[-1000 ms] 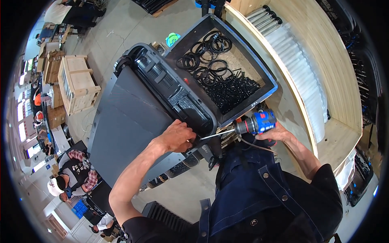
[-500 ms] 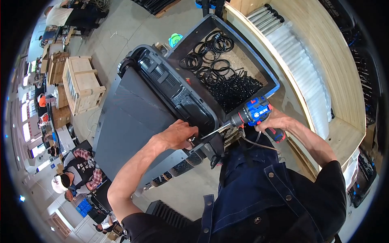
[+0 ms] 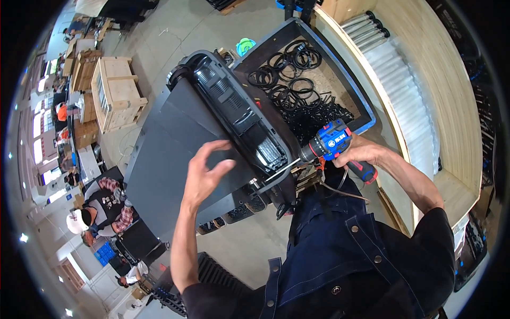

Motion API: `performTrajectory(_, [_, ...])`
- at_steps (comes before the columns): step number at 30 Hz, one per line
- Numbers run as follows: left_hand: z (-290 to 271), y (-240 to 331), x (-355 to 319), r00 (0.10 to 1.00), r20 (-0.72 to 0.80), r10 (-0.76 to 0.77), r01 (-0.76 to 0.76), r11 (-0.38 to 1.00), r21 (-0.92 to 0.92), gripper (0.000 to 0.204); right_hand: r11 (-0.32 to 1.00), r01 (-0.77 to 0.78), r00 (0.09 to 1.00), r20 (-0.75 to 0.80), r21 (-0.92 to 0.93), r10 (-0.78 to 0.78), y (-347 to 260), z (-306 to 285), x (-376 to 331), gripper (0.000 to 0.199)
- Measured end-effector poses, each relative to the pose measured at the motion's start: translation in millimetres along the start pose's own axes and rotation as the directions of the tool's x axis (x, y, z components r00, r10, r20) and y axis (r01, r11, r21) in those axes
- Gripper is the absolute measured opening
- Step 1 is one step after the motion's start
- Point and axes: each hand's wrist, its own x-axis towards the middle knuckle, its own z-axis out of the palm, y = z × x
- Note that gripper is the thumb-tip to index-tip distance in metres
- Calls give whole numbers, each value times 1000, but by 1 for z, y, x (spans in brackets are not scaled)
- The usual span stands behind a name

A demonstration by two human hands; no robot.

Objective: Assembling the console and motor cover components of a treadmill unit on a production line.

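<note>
Right hand [image 3: 357, 153] wrapped tight round the grip of a blue and black cordless drill [image 3: 333, 144], long bit poking into the black plastic end of the big dark grey flat panel [image 3: 175, 154]. Left hand [image 3: 206, 173] hovers above that panel, fingers loosely spread, holding nothing. Blue-rimmed tray of black rubber rings [image 3: 348, 87] sits just behind the panel's end.

This is a big workshop. It has a bare concrete floor [image 3: 175, 32], wooden crates [image 3: 114, 93], a bin of black rubber rings [image 3: 305, 90], a power drill [image 3: 332, 144], and other people [image 3: 101, 204] working nearby.
</note>
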Motion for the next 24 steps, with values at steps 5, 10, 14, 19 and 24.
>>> performTrajectory(5, [21, -71, -77, 911, -385, -145, 205, 971, 120, 57, 999, -47, 997, 66, 22, 45, -18, -4, 5, 29])
performTrajectory(10, [92, -106, -100, 836, -548, -8, 239, 905, 351, 58, 970, 206, 972, 140, -129, -188, -3, -37, 19, 48])
performTrajectory(14, [104, -110, -101, 777, -626, 68, 264, 867, 422, 59, 982, 140, 988, -48, -126, -147, 33, -59, 6, 62])
performTrajectory(19, [105, -116, -107, 762, -645, 61, 303, 846, 438, 61, 953, 297, 776, -569, -51, -273, 48, -50, -33, 44])
performTrajectory(24, [107, -121, -109, 757, -652, 55, 325, 833, 448, 60, 871, 253, 321, -813, -421, -487, 53, -44, 14, 36])
